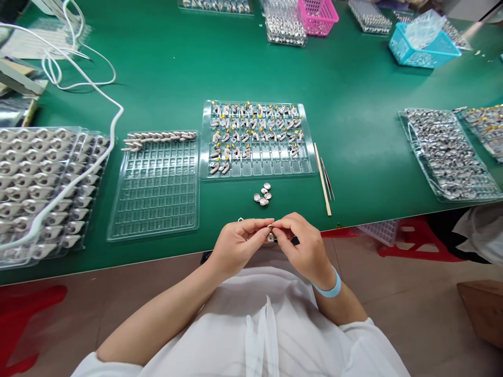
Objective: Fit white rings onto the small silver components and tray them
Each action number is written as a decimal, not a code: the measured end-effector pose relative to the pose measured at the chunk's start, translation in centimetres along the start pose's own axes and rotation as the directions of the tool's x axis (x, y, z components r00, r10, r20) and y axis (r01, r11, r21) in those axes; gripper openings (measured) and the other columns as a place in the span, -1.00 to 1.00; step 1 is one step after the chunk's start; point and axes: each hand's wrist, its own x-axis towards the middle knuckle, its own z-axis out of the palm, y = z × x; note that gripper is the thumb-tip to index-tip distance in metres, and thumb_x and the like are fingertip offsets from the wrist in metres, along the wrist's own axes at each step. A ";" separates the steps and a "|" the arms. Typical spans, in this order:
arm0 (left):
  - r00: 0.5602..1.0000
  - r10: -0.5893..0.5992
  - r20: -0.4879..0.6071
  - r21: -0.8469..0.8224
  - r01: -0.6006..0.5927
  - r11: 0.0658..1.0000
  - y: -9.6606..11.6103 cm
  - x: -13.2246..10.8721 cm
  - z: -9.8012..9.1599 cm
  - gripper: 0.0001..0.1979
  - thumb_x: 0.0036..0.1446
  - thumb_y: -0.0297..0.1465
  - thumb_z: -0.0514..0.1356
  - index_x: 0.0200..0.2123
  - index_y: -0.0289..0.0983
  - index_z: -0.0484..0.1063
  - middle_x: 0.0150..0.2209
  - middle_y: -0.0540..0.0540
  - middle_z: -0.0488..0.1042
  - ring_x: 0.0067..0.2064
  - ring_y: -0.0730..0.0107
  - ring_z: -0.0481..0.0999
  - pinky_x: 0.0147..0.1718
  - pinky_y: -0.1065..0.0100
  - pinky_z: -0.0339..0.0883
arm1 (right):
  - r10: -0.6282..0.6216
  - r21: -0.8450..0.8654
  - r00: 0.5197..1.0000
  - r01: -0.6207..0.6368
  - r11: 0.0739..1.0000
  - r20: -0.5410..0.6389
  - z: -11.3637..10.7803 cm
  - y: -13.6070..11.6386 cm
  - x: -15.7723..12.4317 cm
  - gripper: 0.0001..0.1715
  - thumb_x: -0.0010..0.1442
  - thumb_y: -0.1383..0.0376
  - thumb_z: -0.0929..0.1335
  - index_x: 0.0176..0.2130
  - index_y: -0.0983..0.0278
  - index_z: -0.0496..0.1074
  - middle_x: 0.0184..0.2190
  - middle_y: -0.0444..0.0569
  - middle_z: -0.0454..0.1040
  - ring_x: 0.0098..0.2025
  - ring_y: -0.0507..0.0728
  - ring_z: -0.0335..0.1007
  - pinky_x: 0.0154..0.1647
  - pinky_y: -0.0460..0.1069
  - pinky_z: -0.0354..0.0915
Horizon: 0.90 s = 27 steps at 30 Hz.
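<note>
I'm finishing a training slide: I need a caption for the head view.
Left hand and right hand hold a small part at the edge of a green table, near a partly filled tray.

One view, worn on the head, looks forward and steeply down over the table [353,94]; the wearer's white top [220,335] fills the bottom middle, with the left hand [243,240] and right hand [301,242] close below the lens, at the table's near edge; that edge crosses aslant, higher toward the right; the floor [412,298] shows below it.
</note>
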 end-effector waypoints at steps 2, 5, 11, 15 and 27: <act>1.000 0.026 -0.002 0.027 -0.026 0.999 -0.3 0.0 0.1 -0.76 0.10 -0.38 0.27 -0.17 -0.34 0.62 -0.26 -0.13 0.67 -0.26 0.28 0.65 -0.25 0.38 0.56 | 0.020 0.001 1.000 -0.020 1.000 -0.020 0.1 0.0 0.1 -0.88 0.28 0.41 0.29 -0.23 0.23 0.40 -0.37 -0.06 0.43 -0.31 0.08 0.35 -0.30 0.00 0.33; 0.998 0.068 -0.014 0.084 -0.066 0.994 -0.7 -0.1 0.2 -0.76 0.11 -0.38 0.26 -0.17 -0.35 0.62 -0.27 -0.14 0.67 -0.25 0.25 0.65 -0.25 0.37 0.55 | 0.030 -0.004 0.999 -0.030 1.000 -0.033 0.3 0.0 0.1 -0.90 0.26 0.42 0.30 -0.27 0.23 0.38 -0.40 -0.09 0.40 -0.33 0.07 0.32 -0.30 0.00 0.31; 0.997 0.078 -0.013 0.126 -0.076 0.989 -1.2 -0.2 0.3 -0.74 0.13 -0.36 0.23 -0.16 -0.36 0.61 -0.28 -0.16 0.66 -0.26 0.22 0.65 -0.28 0.34 0.55 | 0.024 0.007 0.999 -0.024 1.000 0.037 0.1 0.2 0.0 -0.90 0.27 0.42 0.29 -0.25 0.23 0.36 -0.36 -0.06 0.42 -0.31 0.07 0.33 -0.32 -0.02 0.29; 0.995 0.098 0.003 0.119 -0.097 0.988 -1.3 -0.3 0.3 -0.72 0.15 -0.36 0.21 -0.13 -0.36 0.60 -0.26 -0.15 0.66 -0.28 0.24 0.65 -0.28 0.34 0.56 | 0.007 -0.026 0.999 -0.005 1.000 0.047 0.0 0.2 -0.1 -0.90 0.25 0.43 0.29 -0.27 0.24 0.34 -0.36 -0.05 0.40 -0.30 0.08 0.32 -0.32 -0.02 0.29; 0.993 0.108 -0.040 0.302 -0.091 0.949 -0.5 0.0 0.1 -0.79 0.09 -0.38 0.23 -0.24 -0.29 0.64 -0.29 -0.12 0.66 -0.28 0.24 0.63 -0.29 0.37 0.49 | -0.043 -0.078 0.996 0.048 0.996 0.076 0.6 0.3 0.7 -0.87 0.22 0.45 0.25 -0.33 0.23 0.29 -0.41 -0.08 0.35 -0.36 0.08 0.26 -0.35 -0.02 0.27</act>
